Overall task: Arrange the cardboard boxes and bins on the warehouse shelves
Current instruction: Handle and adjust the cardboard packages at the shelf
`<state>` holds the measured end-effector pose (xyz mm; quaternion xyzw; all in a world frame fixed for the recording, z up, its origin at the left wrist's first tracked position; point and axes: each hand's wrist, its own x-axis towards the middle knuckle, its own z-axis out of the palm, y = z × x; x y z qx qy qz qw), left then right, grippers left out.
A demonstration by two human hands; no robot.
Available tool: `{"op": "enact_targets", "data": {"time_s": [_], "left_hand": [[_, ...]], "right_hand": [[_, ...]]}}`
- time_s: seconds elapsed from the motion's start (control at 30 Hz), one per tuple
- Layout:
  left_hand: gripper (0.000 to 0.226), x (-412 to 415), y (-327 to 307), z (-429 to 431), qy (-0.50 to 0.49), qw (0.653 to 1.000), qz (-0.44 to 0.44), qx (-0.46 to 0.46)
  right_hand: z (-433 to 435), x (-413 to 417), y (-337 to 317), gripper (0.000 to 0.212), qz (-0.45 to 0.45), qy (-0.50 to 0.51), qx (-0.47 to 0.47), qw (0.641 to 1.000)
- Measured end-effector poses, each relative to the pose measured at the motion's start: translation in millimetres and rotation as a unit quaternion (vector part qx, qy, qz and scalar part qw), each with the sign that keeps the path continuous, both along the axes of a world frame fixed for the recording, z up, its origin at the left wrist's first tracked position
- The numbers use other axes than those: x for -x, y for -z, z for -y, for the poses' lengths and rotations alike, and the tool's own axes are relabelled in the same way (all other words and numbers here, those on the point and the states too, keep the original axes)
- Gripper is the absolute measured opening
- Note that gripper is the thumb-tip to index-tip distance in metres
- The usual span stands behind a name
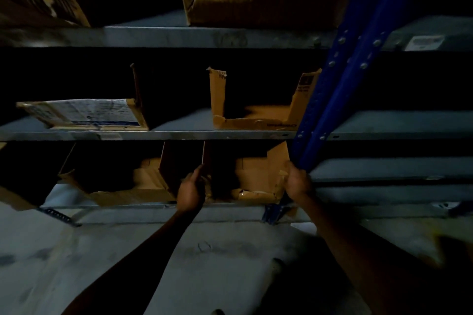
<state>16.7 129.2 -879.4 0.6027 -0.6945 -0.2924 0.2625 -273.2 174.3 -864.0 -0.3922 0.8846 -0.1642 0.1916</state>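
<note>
left hand (190, 188), right hand (298, 181) gripping opposite walls of torn cardboard bin (256, 181); risk: weak wall ripping, or corner catching blue upright (330, 84) at right.

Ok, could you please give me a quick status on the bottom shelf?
Left hand grips left wall, right hand grips right wall. Cardboard bin sits on bottom shelf. Blue post close beside right hand.

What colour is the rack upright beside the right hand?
Blue: the rack upright has silver bolt heads along it. It shows best in the head view.
</note>
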Motion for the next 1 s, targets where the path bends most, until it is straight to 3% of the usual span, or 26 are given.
{"op": "enact_targets", "data": {"time_s": [0.07,0.2,0.37,0.47,0.7,0.8,1.0], "left_hand": [[0.048,6.4,-5.3,9.5,0.005,0.999,0.046,0.016],[0.026,30.2,-17.0,35.7,-0.012,0.997,0.069,0.013],[0.027,48.0,-11.1,73.1,-0.047,0.997,0.069,-0.003],[0.022,56.5,-12.7,88.3,-0.080,0.997,0.011,-0.013],[0.026,62.6,-18.4,95.2,-0.062,0.998,0.007,0.013],[0.033,57.9,-16.8,92.9,-0.051,0.999,-0.005,0.011],[0.022,64.2,-19.3,93.6,-0.113,0.993,-0.017,-0.007]], "right_hand": [[11.2,12.5,-11.5,0.036,-0.048,-0.071,-0.046,0.995],[38.6,35.0,-20.5,0.042,-0.067,-0.140,-0.083,0.984],[66.5,49.7,-10.3,0.028,-0.008,-0.134,-0.007,0.991],[69.4,51.7,-9.4,0.030,0.056,-0.151,0.059,0.985],[77.9,52.3,-19.8,0.037,0.097,-0.194,0.021,0.976],[76.4,50.1,-24.8,0.030,0.066,-0.179,0.024,0.981],[70.4,47.4,-0.1,0.027,0.107,-0.177,0.015,0.978]]}}
